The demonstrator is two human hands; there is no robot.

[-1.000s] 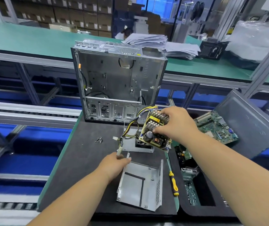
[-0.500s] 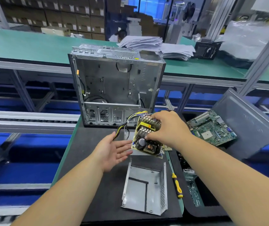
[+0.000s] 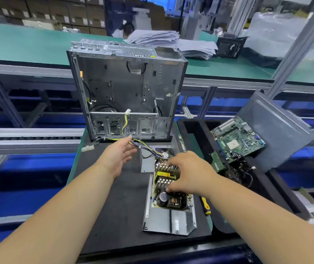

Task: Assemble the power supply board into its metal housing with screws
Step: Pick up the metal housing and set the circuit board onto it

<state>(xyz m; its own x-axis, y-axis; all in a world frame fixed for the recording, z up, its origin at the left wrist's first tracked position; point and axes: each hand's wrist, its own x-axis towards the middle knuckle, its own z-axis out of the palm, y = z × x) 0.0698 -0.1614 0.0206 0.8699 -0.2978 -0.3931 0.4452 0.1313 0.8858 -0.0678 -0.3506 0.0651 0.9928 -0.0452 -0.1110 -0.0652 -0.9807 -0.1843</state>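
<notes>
two hands: right hand (image 3: 188,171) grips board (image 3: 168,187) over housing (image 3: 168,221); left hand (image 3: 117,155) spread, empty.

Upright computer case (image 3: 127,92), motherboard (image 3: 237,139), screwdriver (image 3: 205,205)

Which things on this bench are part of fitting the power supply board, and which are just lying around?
Part of the job:
power supply board, gripped by the right hand
metal housing under it
wire bundle by the open left hand
yellow-handled screwdriver

Lying about:
computer case
green motherboard
paper stacks
</notes>
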